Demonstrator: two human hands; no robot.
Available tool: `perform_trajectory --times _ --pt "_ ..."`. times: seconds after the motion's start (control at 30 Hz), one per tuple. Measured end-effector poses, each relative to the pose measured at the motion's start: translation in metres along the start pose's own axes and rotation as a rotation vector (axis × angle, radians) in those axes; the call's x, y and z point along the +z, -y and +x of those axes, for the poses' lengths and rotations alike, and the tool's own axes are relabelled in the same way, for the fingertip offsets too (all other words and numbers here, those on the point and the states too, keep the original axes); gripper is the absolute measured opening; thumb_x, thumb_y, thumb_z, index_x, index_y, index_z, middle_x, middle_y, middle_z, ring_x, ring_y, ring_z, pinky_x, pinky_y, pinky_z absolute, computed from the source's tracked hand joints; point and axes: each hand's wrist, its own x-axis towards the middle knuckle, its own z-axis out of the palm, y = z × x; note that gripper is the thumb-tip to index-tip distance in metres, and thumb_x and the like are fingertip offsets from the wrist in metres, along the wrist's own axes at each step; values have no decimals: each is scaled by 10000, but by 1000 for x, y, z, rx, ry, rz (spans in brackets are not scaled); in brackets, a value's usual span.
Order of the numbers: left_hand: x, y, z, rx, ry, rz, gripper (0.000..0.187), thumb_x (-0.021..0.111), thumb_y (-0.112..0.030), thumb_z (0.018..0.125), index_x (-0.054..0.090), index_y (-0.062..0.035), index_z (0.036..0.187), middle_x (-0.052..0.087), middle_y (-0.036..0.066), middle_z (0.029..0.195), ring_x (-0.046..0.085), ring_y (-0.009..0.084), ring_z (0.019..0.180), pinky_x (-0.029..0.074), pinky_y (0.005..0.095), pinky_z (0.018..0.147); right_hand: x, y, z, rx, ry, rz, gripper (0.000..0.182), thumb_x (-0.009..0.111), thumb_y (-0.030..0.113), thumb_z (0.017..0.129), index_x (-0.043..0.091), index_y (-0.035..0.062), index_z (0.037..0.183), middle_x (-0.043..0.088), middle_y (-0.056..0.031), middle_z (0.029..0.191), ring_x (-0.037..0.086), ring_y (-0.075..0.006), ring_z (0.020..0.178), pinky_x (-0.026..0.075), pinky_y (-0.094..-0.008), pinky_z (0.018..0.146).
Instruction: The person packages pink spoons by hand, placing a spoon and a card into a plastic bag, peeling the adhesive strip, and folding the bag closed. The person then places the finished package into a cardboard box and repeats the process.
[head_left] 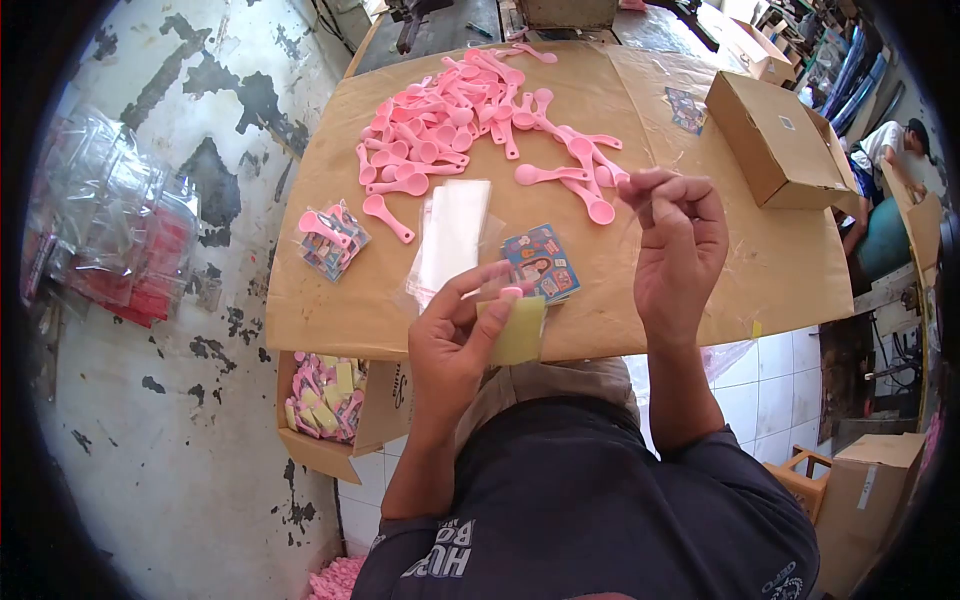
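My left hand (pixel 455 335) is closed on a small clear bag (pixel 520 335) with a yellowish card in it; a bit of pink shows at its top. My right hand (pixel 680 240) is raised over the table's right half, thumb and fingers pinched together. Something thin and see-through may be at its fingertips, but I cannot make it out. Just beyond my left hand lie a stack of blue printed cards (pixel 543 258) and a pile of clear plastic bags (pixel 455 230). Pink measuring spoons (pixel 435 120) are heaped farther back, some spread towards my right hand.
At the table's left are filled packets (pixel 333 240). A cardboard box (pixel 775 140) stands at the right, near loose printed cards (pixel 686 110). Below the front edge, an open box (pixel 325 400) holds several packed spoons. Another person (pixel 888 150) sits at far right.
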Motion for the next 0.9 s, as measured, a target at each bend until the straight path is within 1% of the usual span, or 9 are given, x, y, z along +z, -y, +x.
perform_trajectory --times 0.03,0.1,0.13,0.2,0.3,0.33,0.43,0.6,0.9 --pt "2 -1 1 13 -40 -35 291 641 -66 1028 623 37 1299 762 171 1130 712 143 1012 567 273 886 -5 -1 -1 -2 -4 2 130 490 -86 938 587 -23 998 650 -153 1077 642 -201 956 525 -340 897" --pt "1 5 4 50 -43 -17 265 639 -52 1025 631 41 1273 748 183 1168 705 154 1049 564 287 914 -18 -6 -10 -18 128 -8 123 460 -66 940 571 -17 962 619 -103 924 575 -139 762 490 -275 702" --pt "0 6 6 90 -48 -5 240 638 -38 1022 638 44 1247 733 194 1206 697 165 1086 561 300 943 -26 -5 -14 -21 122 -3 123 460 -66 940 571 -17 962 619 -103 924 575 -139 762 490 -275 702" --pt "2 7 8 121 -66 -23 214 654 -45 1011 653 35 1210 730 195 1200 705 174 1081 556 305 951 -36 0 -21 318 290 7 131 474 -28 967 603 -17 991 621 -58 870 578 -98 816 470 -259 748" --pt "1 10 11 161 -95 -39 185 676 -42 995 670 25 1167 722 177 1189 705 176 1066 545 304 951 -21 7 -27 431 396 -192 150 499 33 993 629 -26 1039 602 -20 861 564 -69 776 453 -241 693" --pt "-1 12 12 175 -101 -33 183 681 -33 989 673 25 1162 717 158 1186 698 168 1056 540 299 942 -14 9 -27 409 437 -275 157 592 104 1005 648 -18 1089 597 -3 861 534 -45 707 419 -222 625" --pt "-7 19 12 142 -91 -14 179 691 -13 981 680 35 1153 703 153 1195 660 163 1126 541 296 964 -7 -9 -37 349 504 -323 186 674 170 1000 664 9 1090 621 1 888 509 -30 666 394 -212 586" --pt "-5 17 13 133 -74 -39 201 697 -24 983 680 53 1167 717 137 1151 675 155 1079 541 288 939 -8 -17 -37 430 592 -426 168 710 139 985 685 18 1099 649 7 917 535 -17 718 404 -204 607" --pt "-22 17 20 48 -37 -42 268 680 -58 1007 679 72 1242 759 133 1078 708 132 996 563 256 878 -2 -18 -27 651 505 -227 170 690 141 1014 693 12 1126 681 15 967 624 -37 873 498 -206 731"
